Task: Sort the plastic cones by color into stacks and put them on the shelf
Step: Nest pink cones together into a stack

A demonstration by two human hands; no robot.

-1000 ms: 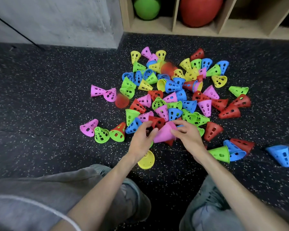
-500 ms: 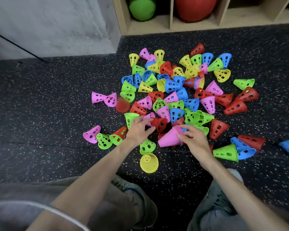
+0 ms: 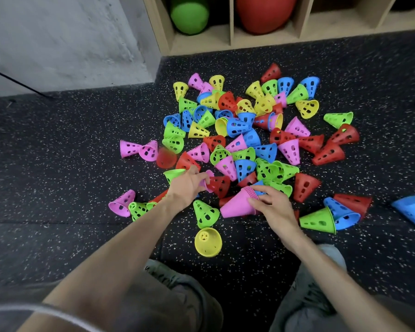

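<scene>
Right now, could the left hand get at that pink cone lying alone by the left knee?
Probably yes: the pink cone lies apart on open floor, nothing covering it, but the left hand already pinches another pink cone.

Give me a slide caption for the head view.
Right hand holds pink stack; left hand picks pink cone.

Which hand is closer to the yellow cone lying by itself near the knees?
Left, though it's close. The left hand is up and left of the yellow cone; the right hand is farther off to its right.
</scene>
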